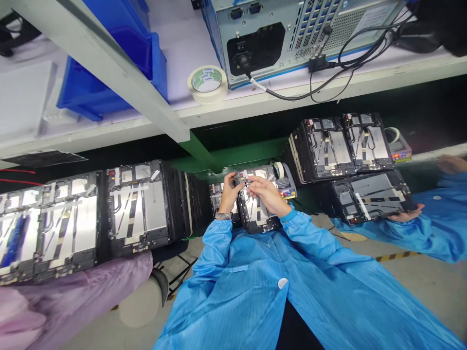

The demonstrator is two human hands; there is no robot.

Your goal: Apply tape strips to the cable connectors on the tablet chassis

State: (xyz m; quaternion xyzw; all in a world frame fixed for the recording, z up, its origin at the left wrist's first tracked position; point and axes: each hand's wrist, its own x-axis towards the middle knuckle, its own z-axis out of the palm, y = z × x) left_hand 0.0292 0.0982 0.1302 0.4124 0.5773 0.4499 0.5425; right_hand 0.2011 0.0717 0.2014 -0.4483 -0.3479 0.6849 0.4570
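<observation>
An opened tablet (255, 210), its silver battery and dark flex cables showing, lies in front of my body. My left hand (229, 195), with a band at the wrist, grips its upper left corner, thumb on top. Over the upper part of the same tablet, my right hand (269, 194) has its thumb and fingers pinched together. Whatever may be between those fingertips is too small to make out. Just right of this hand stands a tape dispenser (288, 183) with a roll of whitish tape. Another opened tablet (216, 194) is partly hidden behind my left hand.
Stacks of opened tablets stand left (153, 209) and right (330, 150). At right, a co-worker's hand (406, 214) holds a tablet (372, 197). A pink sleeve (120, 277) reaches in at left. The shelf (175, 114) above carries a computer case (255, 48), tape roll (207, 83) and blue bins (109, 92).
</observation>
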